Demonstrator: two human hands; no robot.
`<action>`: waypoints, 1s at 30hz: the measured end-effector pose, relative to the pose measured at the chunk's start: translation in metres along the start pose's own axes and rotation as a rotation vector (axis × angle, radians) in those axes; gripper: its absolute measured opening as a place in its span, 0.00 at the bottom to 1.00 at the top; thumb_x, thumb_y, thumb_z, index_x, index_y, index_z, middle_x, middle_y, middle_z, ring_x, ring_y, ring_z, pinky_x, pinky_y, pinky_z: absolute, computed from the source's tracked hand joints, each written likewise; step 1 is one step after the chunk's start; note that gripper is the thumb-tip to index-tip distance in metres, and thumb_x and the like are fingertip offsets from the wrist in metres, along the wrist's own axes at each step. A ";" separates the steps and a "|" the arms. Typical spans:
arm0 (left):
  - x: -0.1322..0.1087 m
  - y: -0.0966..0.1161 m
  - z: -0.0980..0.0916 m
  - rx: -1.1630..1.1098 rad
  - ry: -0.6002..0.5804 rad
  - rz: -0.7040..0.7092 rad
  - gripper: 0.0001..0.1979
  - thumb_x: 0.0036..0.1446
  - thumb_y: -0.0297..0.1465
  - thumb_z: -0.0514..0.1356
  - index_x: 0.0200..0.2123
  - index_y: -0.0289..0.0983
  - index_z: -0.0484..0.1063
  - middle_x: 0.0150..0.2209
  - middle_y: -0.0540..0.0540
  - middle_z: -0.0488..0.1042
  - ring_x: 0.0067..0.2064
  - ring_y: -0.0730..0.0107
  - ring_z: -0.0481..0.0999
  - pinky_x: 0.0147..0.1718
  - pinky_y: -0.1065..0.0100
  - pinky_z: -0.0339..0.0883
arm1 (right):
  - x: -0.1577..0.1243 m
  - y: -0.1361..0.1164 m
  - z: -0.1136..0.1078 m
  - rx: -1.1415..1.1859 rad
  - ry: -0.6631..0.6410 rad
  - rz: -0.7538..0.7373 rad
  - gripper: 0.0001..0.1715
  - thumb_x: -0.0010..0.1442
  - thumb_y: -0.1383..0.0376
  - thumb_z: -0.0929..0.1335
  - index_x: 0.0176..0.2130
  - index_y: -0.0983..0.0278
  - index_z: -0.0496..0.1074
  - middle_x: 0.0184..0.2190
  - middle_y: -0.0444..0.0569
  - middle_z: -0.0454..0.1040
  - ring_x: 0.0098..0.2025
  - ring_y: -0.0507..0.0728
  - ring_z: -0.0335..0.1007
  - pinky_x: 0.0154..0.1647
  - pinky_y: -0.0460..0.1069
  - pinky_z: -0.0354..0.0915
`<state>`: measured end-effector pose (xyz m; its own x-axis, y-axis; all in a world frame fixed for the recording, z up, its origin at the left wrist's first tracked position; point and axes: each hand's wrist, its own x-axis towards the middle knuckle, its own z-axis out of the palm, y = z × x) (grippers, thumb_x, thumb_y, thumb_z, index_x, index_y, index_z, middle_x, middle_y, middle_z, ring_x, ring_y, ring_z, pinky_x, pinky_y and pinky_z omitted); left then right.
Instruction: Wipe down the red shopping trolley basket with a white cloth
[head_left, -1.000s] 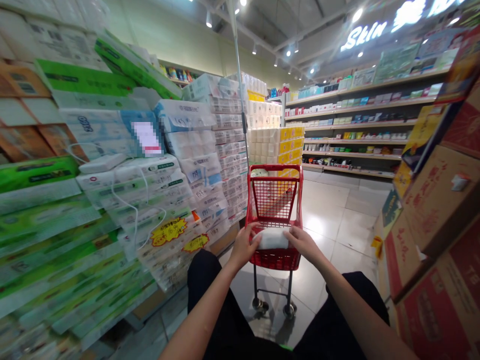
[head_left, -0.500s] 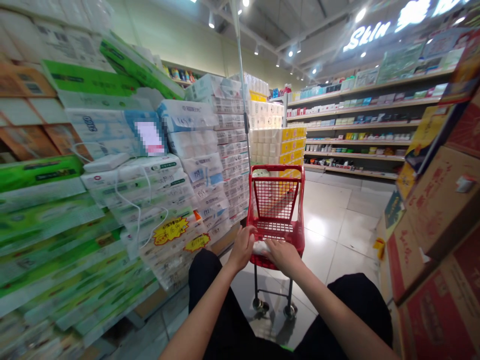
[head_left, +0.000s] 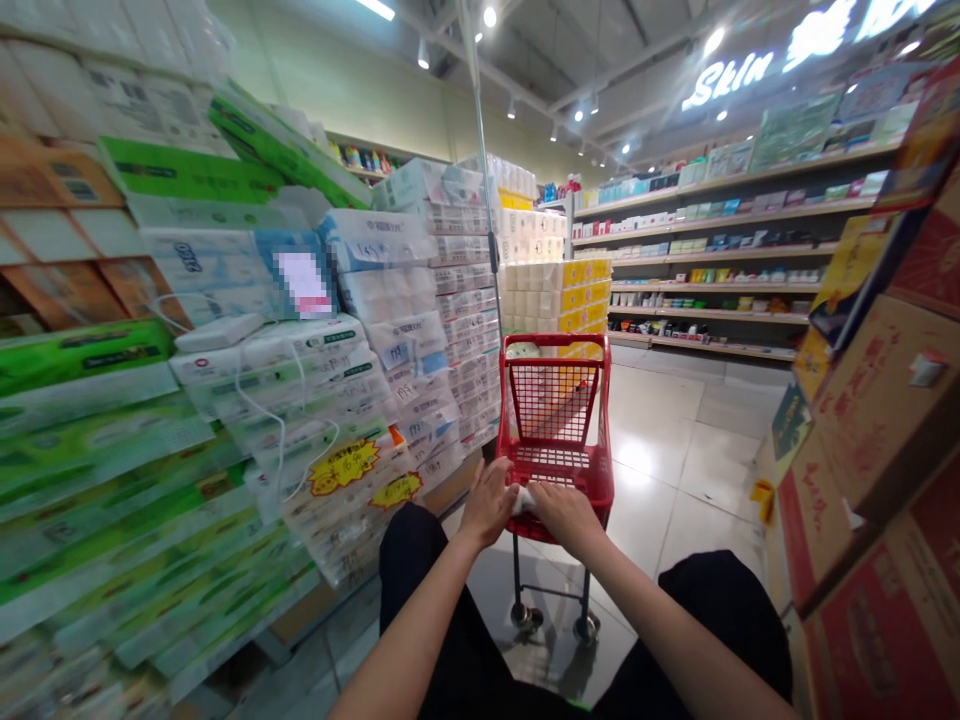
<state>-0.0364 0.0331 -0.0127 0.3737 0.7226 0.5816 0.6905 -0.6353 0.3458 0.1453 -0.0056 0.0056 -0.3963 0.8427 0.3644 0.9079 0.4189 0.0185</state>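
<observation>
A small crumpled white thing, like a tissue or wipe [head_left: 524, 498], sits between my two hands at the near edge of a red shopping cart. My right hand [head_left: 559, 512] is closed over it, knuckles up. From the other side my left hand [head_left: 487, 505] meets it with bent fingers, thumb side up; its fingertips are partly hidden. The red cart [head_left: 556, 400] has a lattice basket and a child-seat flap, with dark legs and small wheels. Whether either palm also rests on the cart's handle I cannot make out.
Stacked tissue packs [head_left: 277, 380] rise close on my left, with a white cable and yellow price tags [head_left: 345, 467]. Cardboard cartons [head_left: 892, 400] line the right side. Tiled floor [head_left: 645, 440] leads to product shelves [head_left: 712, 240]. A thin metal pole [head_left: 493, 250] stands behind the cart.
Less of the white thing shows between my hands, which have come closer together. The cart appears slightly lower and further right in view.
</observation>
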 end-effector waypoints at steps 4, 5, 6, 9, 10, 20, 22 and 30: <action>0.001 -0.001 -0.009 0.107 -0.062 0.025 0.17 0.68 0.39 0.43 0.51 0.42 0.65 0.52 0.47 0.69 0.64 0.64 0.57 0.66 0.49 0.38 | -0.027 0.042 -0.003 -0.011 0.144 -0.127 0.11 0.67 0.63 0.60 0.44 0.63 0.68 0.34 0.49 0.74 0.36 0.54 0.69 0.39 0.49 0.61; 0.002 -0.002 -0.012 0.133 -0.083 0.033 0.17 0.68 0.38 0.43 0.47 0.42 0.68 0.50 0.48 0.71 0.64 0.65 0.57 0.66 0.50 0.37 | -0.033 0.053 -0.005 -0.022 0.183 -0.171 0.11 0.67 0.65 0.59 0.45 0.62 0.68 0.35 0.49 0.74 0.37 0.54 0.69 0.42 0.50 0.61; 0.004 -0.002 -0.015 0.158 -0.101 0.043 0.17 0.68 0.38 0.43 0.43 0.42 0.70 0.47 0.49 0.72 0.64 0.66 0.57 0.66 0.51 0.37 | -0.039 0.063 -0.006 -0.034 0.216 -0.211 0.12 0.67 0.68 0.59 0.47 0.62 0.68 0.37 0.49 0.74 0.39 0.55 0.69 0.46 0.52 0.60; 0.010 -0.003 -0.021 0.231 -0.098 0.051 0.17 0.68 0.36 0.43 0.36 0.42 0.71 0.43 0.50 0.73 0.63 0.67 0.58 0.66 0.53 0.38 | -0.047 0.078 -0.008 -0.055 0.278 -0.251 0.15 0.66 0.71 0.59 0.50 0.62 0.67 0.41 0.49 0.73 0.45 0.55 0.68 0.56 0.55 0.57; 0.012 -0.001 -0.020 0.254 -0.081 0.042 0.17 0.68 0.35 0.44 0.34 0.41 0.71 0.42 0.49 0.73 0.62 0.67 0.59 0.66 0.53 0.38 | -0.047 0.077 -0.007 -0.054 0.290 -0.232 0.14 0.66 0.71 0.59 0.49 0.62 0.67 0.41 0.49 0.73 0.45 0.56 0.67 0.57 0.55 0.56; 0.008 0.051 0.015 0.235 -0.036 -0.080 0.20 0.68 0.30 0.41 0.32 0.37 0.70 0.31 0.45 0.74 0.38 0.65 0.71 0.47 0.60 0.59 | -0.027 0.014 0.004 -0.032 0.324 -0.147 0.18 0.66 0.67 0.60 0.54 0.65 0.65 0.39 0.52 0.73 0.42 0.58 0.67 0.52 0.55 0.60; 0.000 0.047 0.007 0.157 -0.039 -0.072 0.21 0.68 0.30 0.40 0.34 0.37 0.71 0.31 0.46 0.74 0.38 0.65 0.71 0.44 0.62 0.59 | -0.031 0.016 -0.003 0.031 0.288 -0.225 0.19 0.66 0.66 0.60 0.55 0.65 0.64 0.42 0.52 0.74 0.44 0.57 0.68 0.53 0.54 0.60; -0.016 0.021 -0.019 -0.001 -0.096 0.010 0.21 0.67 0.31 0.40 0.31 0.37 0.70 0.31 0.48 0.73 0.37 0.69 0.69 0.42 0.66 0.56 | -0.020 0.081 -0.020 0.181 0.145 -0.418 0.22 0.66 0.68 0.59 0.57 0.55 0.64 0.55 0.45 0.70 0.61 0.53 0.59 0.67 0.58 0.45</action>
<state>-0.0398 0.0031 -0.0002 0.4378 0.7391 0.5119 0.6858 -0.6427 0.3415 0.2299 0.0048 0.0180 -0.6872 0.5391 0.4870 0.6315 0.7746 0.0337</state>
